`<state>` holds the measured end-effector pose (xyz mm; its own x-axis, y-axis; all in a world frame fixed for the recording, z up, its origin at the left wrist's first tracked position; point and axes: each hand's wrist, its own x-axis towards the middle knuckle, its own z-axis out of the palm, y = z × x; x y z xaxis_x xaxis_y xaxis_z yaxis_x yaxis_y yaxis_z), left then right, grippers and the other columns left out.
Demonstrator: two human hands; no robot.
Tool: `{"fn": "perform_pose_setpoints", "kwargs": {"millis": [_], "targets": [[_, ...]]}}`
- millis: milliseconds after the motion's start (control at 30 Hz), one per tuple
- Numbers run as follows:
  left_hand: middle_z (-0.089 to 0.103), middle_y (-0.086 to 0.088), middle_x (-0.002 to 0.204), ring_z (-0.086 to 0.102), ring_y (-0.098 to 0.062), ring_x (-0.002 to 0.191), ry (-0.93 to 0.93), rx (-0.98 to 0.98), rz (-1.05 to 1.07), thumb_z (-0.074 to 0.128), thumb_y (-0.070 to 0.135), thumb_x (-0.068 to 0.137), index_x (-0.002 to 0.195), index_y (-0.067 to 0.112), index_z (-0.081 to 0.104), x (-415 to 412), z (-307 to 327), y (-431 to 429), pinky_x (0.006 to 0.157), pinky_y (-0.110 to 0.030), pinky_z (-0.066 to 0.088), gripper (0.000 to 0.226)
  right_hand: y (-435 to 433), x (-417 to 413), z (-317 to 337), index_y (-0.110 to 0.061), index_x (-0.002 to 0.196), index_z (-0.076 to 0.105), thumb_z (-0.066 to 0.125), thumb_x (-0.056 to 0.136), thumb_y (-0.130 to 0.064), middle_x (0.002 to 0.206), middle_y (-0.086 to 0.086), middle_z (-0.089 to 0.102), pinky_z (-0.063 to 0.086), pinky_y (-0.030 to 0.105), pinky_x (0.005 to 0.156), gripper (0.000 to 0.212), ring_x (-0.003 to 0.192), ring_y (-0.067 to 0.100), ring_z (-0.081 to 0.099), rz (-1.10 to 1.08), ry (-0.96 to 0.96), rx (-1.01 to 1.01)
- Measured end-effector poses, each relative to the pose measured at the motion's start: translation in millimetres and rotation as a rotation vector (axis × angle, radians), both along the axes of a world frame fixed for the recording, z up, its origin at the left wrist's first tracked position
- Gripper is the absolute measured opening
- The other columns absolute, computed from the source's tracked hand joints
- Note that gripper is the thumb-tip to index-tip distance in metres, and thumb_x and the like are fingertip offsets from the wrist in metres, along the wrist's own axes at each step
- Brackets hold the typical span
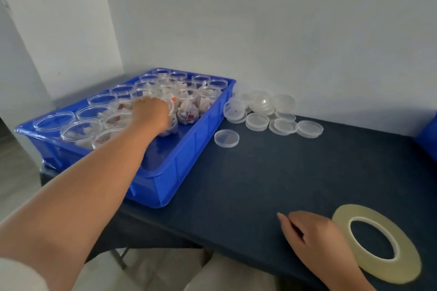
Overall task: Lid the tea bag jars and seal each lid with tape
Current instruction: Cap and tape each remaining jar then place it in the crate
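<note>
A blue tray (189, 149) at the table's left holds several clear open jars with tea bags inside. My left hand (151, 113) reaches into the tray and grips one jar (171, 123) near the middle from above. Clear round lids (257, 120) lie in a loose pile right of the tray, and one lid (226, 138) lies apart, closer to the tray. A wide flat roll of pale tape (378, 241) lies at the front right. My right hand (312, 234) rests on the table just left of the roll, fingers loosely curled, holding nothing.
The dark blue table (260, 184) stands against a white wall, with the corner behind the tray. A blue object (429, 139) pokes in at the right edge. The table's front edge runs diagonally below my right hand.
</note>
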<state>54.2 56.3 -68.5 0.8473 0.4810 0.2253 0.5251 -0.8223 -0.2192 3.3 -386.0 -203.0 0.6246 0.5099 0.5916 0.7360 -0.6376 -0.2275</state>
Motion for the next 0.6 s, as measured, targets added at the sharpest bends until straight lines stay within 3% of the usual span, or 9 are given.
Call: {"fn": "perform_pose_setpoints", "kwargs": {"millis": [67, 133, 267, 333, 367, 400, 467, 533, 600], "targets": [[0.056, 0.0, 0.087, 0.057, -0.028, 0.101, -0.071, 0.051, -0.029, 0.067, 0.024, 0.093, 0.09, 0.02, 0.072, -6, 4, -1, 0.095, -0.044, 0.049, 0.007, 0, 0, 0, -0.024, 0.06, 0.034, 0.063, 0.1, -0.037, 0.053, -0.01, 0.03, 0.028, 0.023, 0.047, 0.051, 0.045, 0.011, 0.033, 0.005, 0.0, -0.003], [0.065, -0.002, 0.1, 0.058, -0.03, 0.112, -0.213, 0.045, -0.109, 0.065, 0.026, 0.097, 0.095, 0.021, 0.073, -11, 14, -6, 0.099, -0.047, 0.045, 0.01, 0, 0, -1, -0.023, 0.06, 0.035, 0.063, 0.1, -0.037, 0.053, -0.009, 0.032, 0.028, 0.022, 0.047, 0.051, 0.045, 0.013, 0.036, 0.016, 0.01, -0.001], [0.072, 0.006, 0.118, 0.053, -0.024, 0.124, -0.476, 0.011, -0.427, 0.062, 0.032, 0.103, 0.111, 0.028, 0.073, -32, 45, -34, 0.104, -0.05, 0.033, 0.015, 1, 0, 2, -0.026, 0.063, 0.042, 0.053, 0.103, -0.051, 0.057, -0.015, 0.034, 0.03, 0.018, 0.049, 0.048, 0.048, 0.009, 0.04, 0.029, 0.071, 0.04], [0.073, 0.009, 0.115, 0.052, -0.021, 0.12, -0.538, -0.048, -0.639, 0.062, 0.035, 0.102, 0.114, 0.029, 0.072, -51, 59, -56, 0.098, -0.048, 0.041, 0.018, 2, -1, 4, -0.031, 0.079, 0.061, 0.056, 0.099, -0.06, 0.071, -0.021, 0.05, 0.042, 0.018, 0.057, 0.035, 0.06, 0.001, 0.051, -0.005, 0.126, 0.071], [0.072, 0.011, 0.112, 0.052, -0.019, 0.116, -0.552, -0.118, -0.734, 0.062, 0.036, 0.101, 0.114, 0.029, 0.072, -62, 63, -71, 0.093, -0.045, 0.045, 0.018, 3, -3, 5, -0.032, 0.098, 0.068, 0.059, 0.094, -0.067, 0.086, -0.025, 0.058, 0.049, 0.018, 0.066, 0.036, 0.073, -0.003, 0.058, -0.032, 0.161, 0.08], [0.07, 0.015, 0.106, 0.053, -0.016, 0.111, -0.55, -0.199, -0.818, 0.063, 0.037, 0.1, 0.113, 0.029, 0.071, -73, 64, -86, 0.089, -0.042, 0.048, 0.017, 4, -4, 7, -0.032, 0.121, 0.067, 0.06, 0.09, -0.075, 0.105, -0.027, 0.06, 0.052, 0.019, 0.077, 0.053, 0.089, -0.006, 0.062, -0.069, 0.205, 0.086], [0.064, 0.023, 0.097, 0.053, -0.007, 0.102, -0.469, -0.34, -0.96, 0.065, 0.039, 0.1, 0.108, 0.034, 0.071, -90, 57, -119, 0.088, -0.036, 0.048, 0.011, 5, -6, 9, -0.03, 0.155, 0.046, 0.055, 0.081, -0.091, 0.138, -0.023, 0.052, 0.05, 0.024, 0.099, 0.097, 0.121, -0.005, 0.057, -0.097, 0.264, 0.109], [0.061, 0.025, 0.095, 0.053, 0.001, 0.103, -0.287, -0.417, -1.073, 0.066, 0.041, 0.102, 0.106, 0.042, 0.068, -100, 41, -152, 0.088, -0.028, 0.048, 0.005, 4, -8, 9, -0.028, 0.167, 0.023, 0.054, 0.073, -0.098, 0.161, -0.013, 0.04, 0.044, 0.032, 0.114, 0.121, 0.143, 0.004, 0.046, -0.097, 0.311, 0.124], [0.06, 0.023, 0.099, 0.048, 0.006, 0.105, -0.14, -0.439, -1.179, 0.066, 0.041, 0.102, 0.11, 0.043, 0.068, -103, 19, -184, 0.086, -0.016, 0.044, 0.008, 2, -9, 10, -0.03, 0.167, 0.014, 0.062, 0.067, -0.097, 0.17, -0.012, 0.033, 0.04, 0.035, 0.12, 0.13, 0.153, 0.007, 0.038, -0.063, 0.353, 0.141]]}}
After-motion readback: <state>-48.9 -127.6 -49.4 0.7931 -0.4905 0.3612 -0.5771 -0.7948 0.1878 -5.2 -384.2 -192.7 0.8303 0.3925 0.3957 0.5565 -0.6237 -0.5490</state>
